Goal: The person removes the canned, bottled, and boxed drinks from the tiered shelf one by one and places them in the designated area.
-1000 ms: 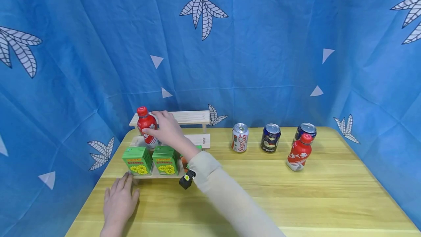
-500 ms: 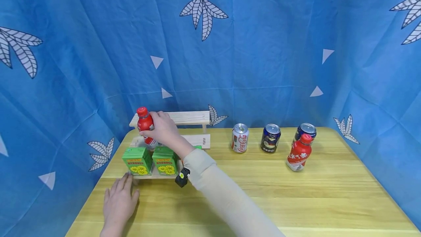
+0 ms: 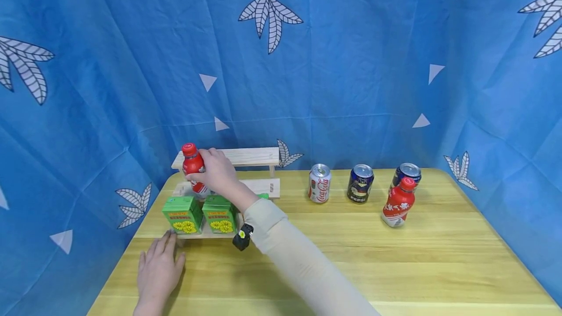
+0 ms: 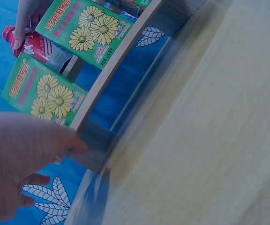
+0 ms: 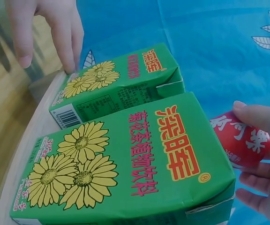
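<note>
My right hand (image 3: 218,172) grips a red drink bottle (image 3: 193,162) with a red cap at the left end of the stepped wooden rack (image 3: 250,156). The bottle stands nearly upright on the middle step, behind two green drink cartons (image 3: 183,215) with yellow flowers. Its label (image 5: 240,138) faces the right wrist camera between thumb and fingers. My left hand (image 3: 159,267) lies at the rack's front left corner, fingers extended, one fingertip touching the corner in the right wrist view. Another green-topped carton (image 4: 130,6) on the lowest step is mostly hidden behind the right forearm.
A white Coca-Cola can (image 3: 320,184) and a dark blue Pepsi can (image 3: 360,184) stand right of the rack. Farther right, a second red bottle (image 3: 398,202) partly covers another dark blue can (image 3: 407,172). A blue patterned curtain (image 3: 351,87) surrounds the wooden table (image 3: 417,267).
My right hand and forearm have shifted slightly left, bringing the bottle a little left and more upright. The left hand has stayed at the rack's corner.
</note>
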Demonstrator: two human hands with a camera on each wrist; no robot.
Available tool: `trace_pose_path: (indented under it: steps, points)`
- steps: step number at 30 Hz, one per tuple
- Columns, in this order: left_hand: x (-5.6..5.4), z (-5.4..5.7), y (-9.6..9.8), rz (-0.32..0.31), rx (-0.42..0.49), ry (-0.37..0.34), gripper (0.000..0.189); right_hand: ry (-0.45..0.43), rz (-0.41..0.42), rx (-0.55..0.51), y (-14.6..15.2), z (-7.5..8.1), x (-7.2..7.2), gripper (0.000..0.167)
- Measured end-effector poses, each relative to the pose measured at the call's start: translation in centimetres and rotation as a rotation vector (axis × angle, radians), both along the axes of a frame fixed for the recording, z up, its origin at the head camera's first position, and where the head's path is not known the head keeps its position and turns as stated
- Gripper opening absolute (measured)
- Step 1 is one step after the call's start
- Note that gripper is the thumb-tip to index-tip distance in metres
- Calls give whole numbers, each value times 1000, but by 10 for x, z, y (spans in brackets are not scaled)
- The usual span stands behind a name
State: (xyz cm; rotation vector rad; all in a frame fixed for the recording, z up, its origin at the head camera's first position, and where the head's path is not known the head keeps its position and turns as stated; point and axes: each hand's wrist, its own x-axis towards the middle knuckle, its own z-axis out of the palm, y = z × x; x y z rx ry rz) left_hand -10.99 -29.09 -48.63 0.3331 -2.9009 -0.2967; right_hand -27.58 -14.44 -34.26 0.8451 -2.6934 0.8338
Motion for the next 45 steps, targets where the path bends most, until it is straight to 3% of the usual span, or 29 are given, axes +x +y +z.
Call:
trace_pose_path:
  steps: [12,20,45]
  points:
    - [0,-1,-2,5,-3,3,63,55,9,17,8,2,4,64]
    - [0,-1,0,-7,-9,49,62,69,13,-5,25,6,9,66]
    - [1,-1,-1,-5,-12,19,63,95,-26,-34,81,11,16,71]
